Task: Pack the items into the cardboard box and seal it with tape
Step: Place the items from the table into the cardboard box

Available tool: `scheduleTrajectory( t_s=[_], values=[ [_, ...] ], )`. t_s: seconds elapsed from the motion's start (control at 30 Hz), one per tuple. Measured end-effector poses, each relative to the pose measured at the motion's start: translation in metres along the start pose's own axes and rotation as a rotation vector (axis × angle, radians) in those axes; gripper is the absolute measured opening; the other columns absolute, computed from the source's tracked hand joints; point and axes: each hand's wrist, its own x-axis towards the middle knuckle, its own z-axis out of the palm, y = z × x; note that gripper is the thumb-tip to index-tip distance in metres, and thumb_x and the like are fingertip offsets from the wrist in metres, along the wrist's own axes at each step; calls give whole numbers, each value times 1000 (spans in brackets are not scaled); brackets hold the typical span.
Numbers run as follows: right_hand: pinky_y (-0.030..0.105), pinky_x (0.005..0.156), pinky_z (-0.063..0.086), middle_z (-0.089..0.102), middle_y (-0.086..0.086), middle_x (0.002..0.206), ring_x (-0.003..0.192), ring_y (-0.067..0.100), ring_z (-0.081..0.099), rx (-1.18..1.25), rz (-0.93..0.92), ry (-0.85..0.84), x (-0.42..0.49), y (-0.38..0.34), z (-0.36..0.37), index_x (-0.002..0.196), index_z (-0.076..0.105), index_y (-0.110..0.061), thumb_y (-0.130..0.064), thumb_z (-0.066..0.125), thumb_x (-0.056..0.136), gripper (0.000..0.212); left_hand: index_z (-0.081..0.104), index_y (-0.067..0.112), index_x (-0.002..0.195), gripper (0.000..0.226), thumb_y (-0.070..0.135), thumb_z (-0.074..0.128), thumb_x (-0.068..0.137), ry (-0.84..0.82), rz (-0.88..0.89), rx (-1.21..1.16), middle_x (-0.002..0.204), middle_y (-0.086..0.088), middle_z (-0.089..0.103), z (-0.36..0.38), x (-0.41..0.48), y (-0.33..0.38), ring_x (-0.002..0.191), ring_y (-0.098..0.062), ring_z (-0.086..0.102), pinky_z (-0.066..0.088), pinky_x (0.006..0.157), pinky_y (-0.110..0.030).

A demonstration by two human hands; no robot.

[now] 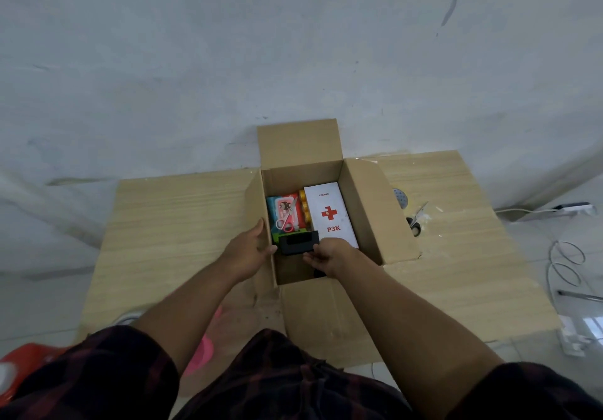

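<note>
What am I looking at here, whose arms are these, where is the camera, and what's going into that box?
No machine here: a person wears a camera on the head, looking down, so both arms are their own. An open cardboard box sits on a wooden table. Inside lie a white first-aid case with a red cross, a pink case with small scissors on it, and yellow round items. The right hand holds a black block just inside the box; the left hand is at the box's left wall, its fingers at the block's end. More scissors lie on the table, right of the box.
</note>
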Motion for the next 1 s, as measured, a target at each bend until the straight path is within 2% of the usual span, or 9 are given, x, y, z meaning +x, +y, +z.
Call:
scheduleTrajectory(
  t_s=[0.13,0.3,0.43,0.63,0.7,0.77,0.83,0.93,1.0],
  values=[
    [42,95,63,59,19,110,94,26,68,-19,52,-28,5,5,7,128,51,-7,9,51,105,28,13,33,169,90,37,71,101,-10,-53,24,169,-9,36,-1,2,-3,146,-31,48,56,101,-49],
    [44,96,62,55,21,101,83,29,64,-4,128,-3,15,3,9,145,47,-4,16,46,104,46,16,33,168,90,33,73,99,28,-63,27,166,-10,41,5,5,-1,136,-33,58,57,97,-45],
    [42,94,63,56,22,98,81,30,65,13,183,-4,24,5,14,144,50,-1,12,50,105,42,16,37,168,89,35,73,99,32,-65,39,167,-8,40,5,5,-5,137,-31,58,57,100,-48],
    [42,94,63,58,21,96,95,30,71,48,211,14,30,7,18,143,52,-3,5,54,106,38,14,45,166,88,37,72,100,24,-116,-11,170,-4,35,7,3,-5,137,-32,57,55,104,-53],
    [42,93,63,59,21,99,110,33,71,86,204,5,29,7,17,143,52,-4,5,53,106,38,15,46,166,88,37,72,99,27,-118,-9,170,-4,35,7,4,-5,138,-32,57,55,104,-53],
    [43,93,63,59,21,108,114,34,70,128,200,6,29,7,18,144,51,-4,6,52,106,39,15,47,165,88,37,73,99,28,-126,-10,170,-3,34,7,4,-4,137,-32,58,56,104,-53],
    [43,91,64,60,21,117,112,34,71,149,199,20,29,8,20,144,51,-4,6,53,106,40,16,48,165,88,36,73,99,31,-134,-14,170,-2,35,7,4,-4,135,-33,59,56,104,-53],
    [44,75,67,65,23,125,101,34,73,148,221,58,33,11,24,144,52,-7,6,59,103,44,17,47,165,88,36,74,98,39,-135,-10,169,-3,36,7,3,-3,131,-35,63,56,102,-52],
    [48,83,66,63,24,131,109,37,70,187,219,88,39,13,24,146,49,-8,6,60,102,48,17,48,165,88,36,74,98,42,-141,-12,169,-3,37,7,3,-3,131,-34,63,55,103,-52]
  ],
)
